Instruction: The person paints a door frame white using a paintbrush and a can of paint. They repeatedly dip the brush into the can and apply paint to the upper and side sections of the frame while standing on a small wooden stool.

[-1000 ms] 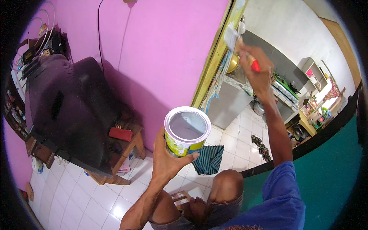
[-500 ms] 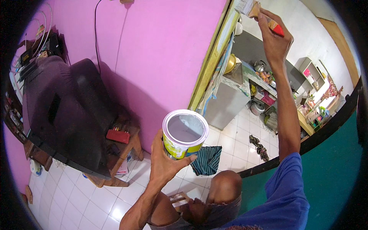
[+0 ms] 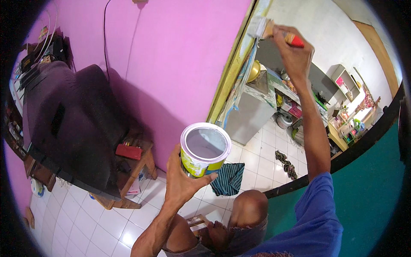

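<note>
While the right hand (image 3: 297,55) grasps its wooden handle near the red end, a flat paintbrush with pale bristles (image 3: 268,29) is held up high, lying sideways with its tip over the inner side of a yellow wooden door frame (image 3: 233,70). I cannot tell from here how firmly the bristles press, or whether they touch. Lower down, the left hand (image 3: 182,184) is wrapped around an open round metal paint tin with a yellow-green and blue label (image 3: 198,165), the thumb set against its near side. Its mouth faces up, showing a pale greyish coating inside and smears on the rim and label.

Beyond the tin, a teal-and-black striped cloth (image 3: 229,179) is spread on the white tiled floor (image 3: 102,231), close by the person's bare knee (image 3: 248,207). Left of the frame runs a bright pink wall (image 3: 180,51), and before it a bulky dark television (image 3: 64,128) sits on a wooden stand (image 3: 147,160) that bears a small red box (image 3: 128,151). Through the doorway I see a gold-coloured round bowl (image 3: 254,70) above a grey counter side (image 3: 248,118), and a twisted patterned cloth (image 3: 286,165) on the tiles.
</note>
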